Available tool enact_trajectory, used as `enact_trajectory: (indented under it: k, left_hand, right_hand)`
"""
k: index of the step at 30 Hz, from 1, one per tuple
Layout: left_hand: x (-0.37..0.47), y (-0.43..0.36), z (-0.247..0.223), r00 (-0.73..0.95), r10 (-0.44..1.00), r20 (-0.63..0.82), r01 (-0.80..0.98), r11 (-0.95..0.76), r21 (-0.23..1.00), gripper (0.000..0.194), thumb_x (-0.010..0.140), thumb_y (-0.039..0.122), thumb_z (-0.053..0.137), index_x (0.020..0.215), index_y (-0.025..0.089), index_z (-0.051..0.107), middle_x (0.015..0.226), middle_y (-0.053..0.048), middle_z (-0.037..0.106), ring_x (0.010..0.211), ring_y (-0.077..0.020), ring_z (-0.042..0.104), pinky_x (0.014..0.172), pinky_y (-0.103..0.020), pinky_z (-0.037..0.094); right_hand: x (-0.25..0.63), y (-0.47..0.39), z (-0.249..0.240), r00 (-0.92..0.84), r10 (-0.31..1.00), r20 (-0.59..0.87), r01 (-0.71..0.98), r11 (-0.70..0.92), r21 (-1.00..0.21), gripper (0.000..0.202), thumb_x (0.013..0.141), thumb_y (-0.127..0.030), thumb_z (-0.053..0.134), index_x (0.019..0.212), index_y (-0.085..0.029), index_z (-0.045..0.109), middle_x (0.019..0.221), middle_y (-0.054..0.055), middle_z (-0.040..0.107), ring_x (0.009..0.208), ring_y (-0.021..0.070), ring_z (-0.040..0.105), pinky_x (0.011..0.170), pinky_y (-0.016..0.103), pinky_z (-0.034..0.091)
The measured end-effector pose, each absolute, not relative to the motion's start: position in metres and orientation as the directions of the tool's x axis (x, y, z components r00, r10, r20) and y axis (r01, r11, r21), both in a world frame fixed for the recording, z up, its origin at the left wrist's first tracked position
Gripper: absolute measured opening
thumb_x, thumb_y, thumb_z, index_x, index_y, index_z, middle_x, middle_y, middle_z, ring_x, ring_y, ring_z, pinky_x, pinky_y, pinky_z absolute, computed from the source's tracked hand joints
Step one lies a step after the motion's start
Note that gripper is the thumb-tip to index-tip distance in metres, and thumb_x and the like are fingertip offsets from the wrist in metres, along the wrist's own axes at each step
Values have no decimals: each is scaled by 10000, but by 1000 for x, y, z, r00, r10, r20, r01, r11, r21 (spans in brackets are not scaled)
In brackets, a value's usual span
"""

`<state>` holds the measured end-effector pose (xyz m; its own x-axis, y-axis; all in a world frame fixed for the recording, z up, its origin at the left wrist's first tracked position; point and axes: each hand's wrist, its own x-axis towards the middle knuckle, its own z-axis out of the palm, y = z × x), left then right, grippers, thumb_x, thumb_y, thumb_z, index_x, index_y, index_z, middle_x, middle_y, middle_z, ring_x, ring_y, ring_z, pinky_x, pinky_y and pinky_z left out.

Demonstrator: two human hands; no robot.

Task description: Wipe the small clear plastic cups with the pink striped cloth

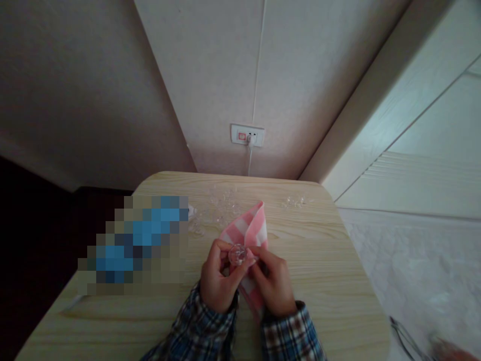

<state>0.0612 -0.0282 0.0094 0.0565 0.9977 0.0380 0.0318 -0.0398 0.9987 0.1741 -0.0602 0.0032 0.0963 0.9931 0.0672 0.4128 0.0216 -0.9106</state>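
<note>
Near the lower middle of the frame, the left hand pinches a clear glassy piece; the right hand grips a pink checked cloth against it — wiping, I'd guess — and the next rub calls for a steady hold.

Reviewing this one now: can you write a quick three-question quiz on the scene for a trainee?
1. Which hand is nearer the small cluster of clear pieces by the table's far edge?
2. The cloth held against the round piece is: A, striped; B, checked; C, dotted.
3. True or false: a plug sits in the wall socket.

Key: 1, the right hand; 2, B; 3, true.
</note>
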Motion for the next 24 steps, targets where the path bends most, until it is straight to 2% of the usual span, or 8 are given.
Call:
enact_trajectory:
  k: [6, 11, 14, 19, 24]
  left_hand:
    - [63, -30, 10, 39, 998, 52, 12, -53, 999, 260, 663, 242, 634, 776, 182, 407, 603, 60, 488, 505, -65, 489, 465, -153, 408]
    - [61, -29, 11, 43, 996, 72, 50, -75, 996, 235, 667, 240, 623, 774, 182, 423, 573, 67, 419, 482, -55, 419, 438, -137, 370]
    - [62, -30, 13, 59, 996, 67, 46, -69, 997, 220, 675, 264, 614, 804, 177, 458, 597, 49, 458, 503, -68, 459, 440, -143, 386]
    - [63, -32, 16, 96, 994, 49, 1, -49, 999, 261, 699, 296, 586, 909, 160, 513, 777, -30, 591, 636, -126, 569, 539, -188, 459]
    - [60, -30, 13, 102, 994, 45, 11, -46, 999, 195, 683, 277, 613, 770, 169, 477, 634, 15, 550, 524, -92, 513, 494, -176, 438]
  right_hand:
    - [173, -60, 5, 68, 995, 72, 401, 38, -915, 222, 792, -186, 478, 987, -221, 577, 790, 10, 623, 683, 136, 553, 611, 230, 418]
    - [172, -59, 9, 23, 995, 93, 385, 77, -920, 258, 790, -161, 478, 1020, -240, 566, 882, 6, 629, 769, 137, 559, 670, 229, 417]
    - [172, -59, 10, 45, 994, 99, 400, 73, -914, 241, 786, -159, 476, 999, -226, 569, 834, 5, 627, 711, 128, 555, 625, 219, 413]
    - [173, -61, 8, 97, 988, 119, 432, 66, -900, 181, 807, -203, 450, 938, -201, 575, 785, 20, 610, 684, 140, 541, 606, 235, 405]
    - [175, -61, 5, 127, 980, 156, 454, 82, -887, 177, 809, -203, 444, 919, -197, 581, 790, 34, 601, 715, 156, 532, 637, 255, 401]
